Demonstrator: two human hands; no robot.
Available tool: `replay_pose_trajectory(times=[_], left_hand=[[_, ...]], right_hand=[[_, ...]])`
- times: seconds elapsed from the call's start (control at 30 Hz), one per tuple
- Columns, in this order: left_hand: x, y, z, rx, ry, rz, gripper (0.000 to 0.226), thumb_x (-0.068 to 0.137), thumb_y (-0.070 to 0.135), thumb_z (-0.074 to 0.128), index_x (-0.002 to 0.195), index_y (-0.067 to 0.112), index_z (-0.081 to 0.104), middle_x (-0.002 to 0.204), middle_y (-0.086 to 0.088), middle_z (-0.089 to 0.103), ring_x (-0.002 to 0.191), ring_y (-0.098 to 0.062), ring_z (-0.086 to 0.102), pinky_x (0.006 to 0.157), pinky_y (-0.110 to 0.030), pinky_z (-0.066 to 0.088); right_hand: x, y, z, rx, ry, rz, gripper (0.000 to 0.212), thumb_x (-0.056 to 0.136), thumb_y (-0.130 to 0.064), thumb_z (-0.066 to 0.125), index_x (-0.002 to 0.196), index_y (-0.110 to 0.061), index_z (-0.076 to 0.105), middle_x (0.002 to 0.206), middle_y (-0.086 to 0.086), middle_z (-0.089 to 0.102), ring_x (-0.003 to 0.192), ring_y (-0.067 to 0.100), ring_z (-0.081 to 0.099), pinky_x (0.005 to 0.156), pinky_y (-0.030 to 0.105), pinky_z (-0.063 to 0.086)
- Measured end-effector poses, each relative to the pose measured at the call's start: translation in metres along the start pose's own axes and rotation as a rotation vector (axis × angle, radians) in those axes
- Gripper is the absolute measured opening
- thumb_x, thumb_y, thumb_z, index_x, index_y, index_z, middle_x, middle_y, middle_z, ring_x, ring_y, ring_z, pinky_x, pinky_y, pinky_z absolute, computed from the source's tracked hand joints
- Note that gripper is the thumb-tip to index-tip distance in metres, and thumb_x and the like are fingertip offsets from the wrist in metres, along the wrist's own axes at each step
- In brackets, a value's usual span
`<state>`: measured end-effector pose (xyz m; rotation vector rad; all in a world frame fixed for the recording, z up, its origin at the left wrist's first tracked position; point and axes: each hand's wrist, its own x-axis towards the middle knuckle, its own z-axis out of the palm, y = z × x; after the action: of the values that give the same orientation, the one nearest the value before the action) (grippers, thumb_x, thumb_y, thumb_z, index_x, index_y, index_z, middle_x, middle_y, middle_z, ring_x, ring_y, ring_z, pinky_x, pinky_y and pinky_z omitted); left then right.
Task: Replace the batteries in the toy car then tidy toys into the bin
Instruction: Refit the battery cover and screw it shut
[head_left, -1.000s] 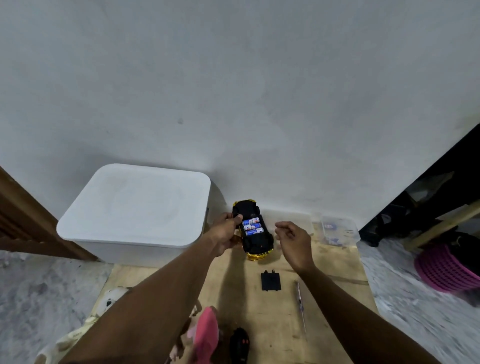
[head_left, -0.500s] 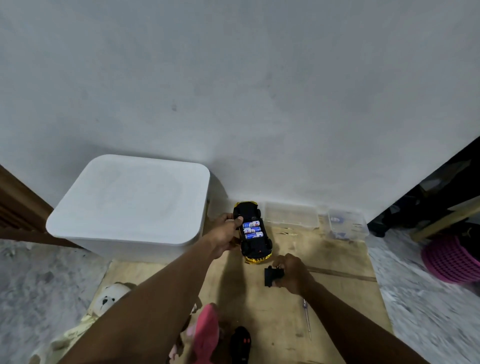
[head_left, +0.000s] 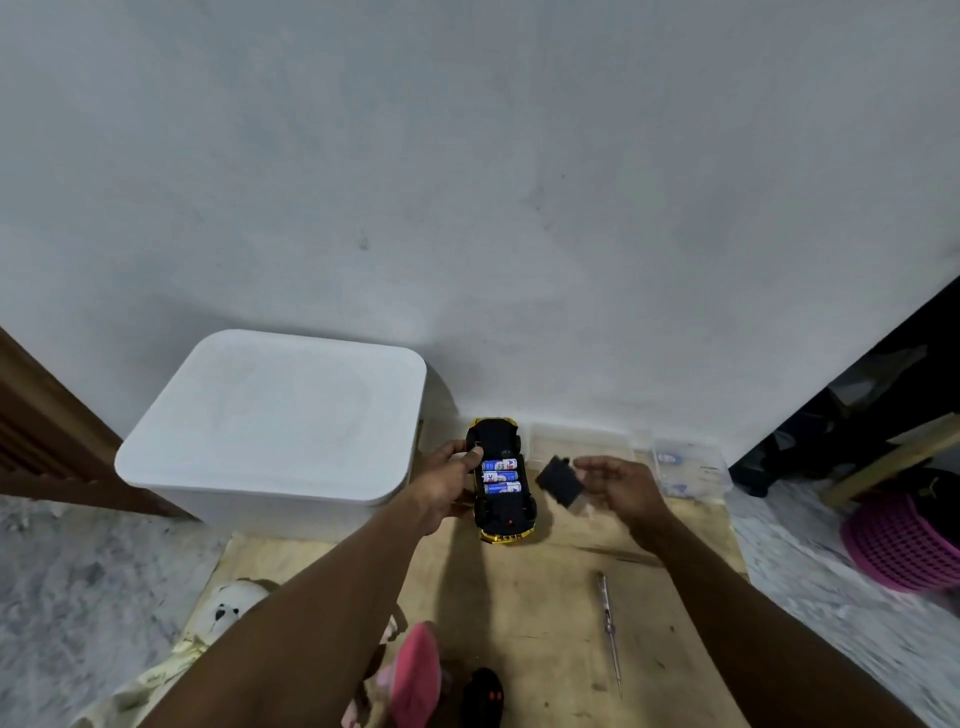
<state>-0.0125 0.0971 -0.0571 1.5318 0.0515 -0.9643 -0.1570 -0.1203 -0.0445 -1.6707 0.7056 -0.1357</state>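
Blue batteries (head_left: 500, 476) seated in car (head_left: 501, 480) — left hand (head_left: 448, 480) clamps it, right hand (head_left: 618, 486) pinches cover (head_left: 560, 482) — cover, screw, tidying remain.

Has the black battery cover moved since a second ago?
Yes. The battery cover has left the board beside the screwdriver; the right hand holds it up beside the toy car.

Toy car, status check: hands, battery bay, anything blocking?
Left hand steadies upturned yellow-and-black toy car. Right hand pinches black battery cover beside it. Three blue-and-white batteries seated, bay uncovered. Nothing blocking; slim screwdriver on board.
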Motion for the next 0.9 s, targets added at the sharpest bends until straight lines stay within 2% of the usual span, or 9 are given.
replay_pose_trajectory(times=[0.1, 0.23, 0.33, 0.4, 0.47, 0.53, 0.63, 0.8, 0.9], left_hand=[[-0.005, 0.007, 0.001, -0.030, 0.001, 0.016, 0.026, 0.098, 0.037, 0.058, 0.122, 0.028, 0.062, 0.107, -0.007, 0.073, 0.081, -0.035, 0.066, 0.082, -0.048, 0.052], [-0.013, 0.017, 0.006, -0.030, -0.023, 0.057, 0.028, 0.099, 0.039, 0.057, 0.124, 0.027, 0.061, 0.108, -0.001, 0.073, 0.076, -0.030, 0.063, 0.079, -0.044, 0.049], [-0.017, 0.021, 0.008, -0.009, -0.057, 0.074, 0.027, 0.100, 0.039, 0.055, 0.124, 0.027, 0.060, 0.112, -0.002, 0.072, 0.077, -0.030, 0.064, 0.084, -0.046, 0.051], [-0.019, 0.022, 0.008, 0.000, -0.065, 0.078, 0.027, 0.100, 0.040, 0.055, 0.123, 0.027, 0.060, 0.113, -0.003, 0.072, 0.077, -0.030, 0.064, 0.089, -0.050, 0.052], [-0.022, 0.023, 0.009, 0.006, -0.072, 0.083, 0.026, 0.100, 0.040, 0.055, 0.122, 0.027, 0.061, 0.110, -0.002, 0.072, 0.076, -0.029, 0.064, 0.087, -0.048, 0.052], [-0.025, 0.023, 0.010, 0.007, -0.078, 0.085, 0.026, 0.100, 0.040, 0.055, 0.121, 0.026, 0.061, 0.111, -0.002, 0.071, 0.077, -0.030, 0.064, 0.085, -0.046, 0.051], [-0.026, 0.020, 0.009, 0.006, -0.077, 0.081, 0.027, 0.100, 0.040, 0.055, 0.122, 0.026, 0.060, 0.116, -0.003, 0.070, 0.076, -0.030, 0.065, 0.082, -0.045, 0.052], [-0.029, 0.019, 0.012, -0.002, -0.091, 0.073, 0.026, 0.100, 0.039, 0.055, 0.121, 0.025, 0.061, 0.114, 0.000, 0.071, 0.072, -0.028, 0.067, 0.082, -0.046, 0.053], [-0.031, 0.019, 0.014, -0.001, -0.083, 0.075, 0.024, 0.100, 0.037, 0.055, 0.119, 0.025, 0.061, 0.110, 0.000, 0.070, 0.066, -0.026, 0.066, 0.077, -0.042, 0.051]], right_hand=[[0.000, -0.048, 0.000, 0.128, -0.046, -0.022, 0.016, 0.091, 0.000, 0.063, 0.103, -0.008, 0.071, 0.095, 0.009, 0.071, 0.086, 0.019, 0.064, 0.069, 0.026, 0.053], [-0.005, -0.086, 0.014, -0.127, -0.242, -0.144, 0.012, 0.093, -0.006, 0.063, 0.101, -0.011, 0.071, 0.093, 0.007, 0.072, 0.082, 0.009, 0.062, 0.070, 0.021, 0.046], [-0.006, -0.096, 0.026, -0.274, -0.295, -0.239, 0.013, 0.093, -0.005, 0.063, 0.098, -0.012, 0.072, 0.094, 0.014, 0.071, 0.083, 0.008, 0.061, 0.076, 0.018, 0.047], [-0.007, -0.097, 0.031, -0.347, -0.304, -0.259, 0.015, 0.093, -0.005, 0.062, 0.094, -0.015, 0.073, 0.087, 0.012, 0.068, 0.079, 0.009, 0.058, 0.076, 0.017, 0.046], [-0.006, -0.095, 0.036, -0.397, -0.285, -0.268, 0.019, 0.092, -0.005, 0.061, 0.090, -0.020, 0.073, 0.082, 0.010, 0.065, 0.075, 0.010, 0.055, 0.074, 0.018, 0.045], [-0.007, -0.092, 0.040, -0.426, -0.246, -0.282, 0.020, 0.092, -0.006, 0.061, 0.089, -0.022, 0.072, 0.085, 0.015, 0.068, 0.074, 0.012, 0.053, 0.070, 0.019, 0.044], [-0.010, -0.089, 0.044, -0.435, -0.209, -0.306, 0.015, 0.093, -0.007, 0.062, 0.094, -0.017, 0.073, 0.093, 0.014, 0.071, 0.075, 0.012, 0.052, 0.068, 0.017, 0.043], [-0.012, -0.084, 0.050, -0.432, -0.163, -0.338, 0.015, 0.093, -0.006, 0.061, 0.095, -0.017, 0.071, 0.092, 0.015, 0.070, 0.071, 0.011, 0.051, 0.065, 0.012, 0.042], [-0.012, -0.084, 0.049, -0.444, -0.201, -0.316, 0.016, 0.094, -0.006, 0.059, 0.096, -0.016, 0.071, 0.089, 0.016, 0.068, 0.068, 0.009, 0.049, 0.063, 0.010, 0.041]])
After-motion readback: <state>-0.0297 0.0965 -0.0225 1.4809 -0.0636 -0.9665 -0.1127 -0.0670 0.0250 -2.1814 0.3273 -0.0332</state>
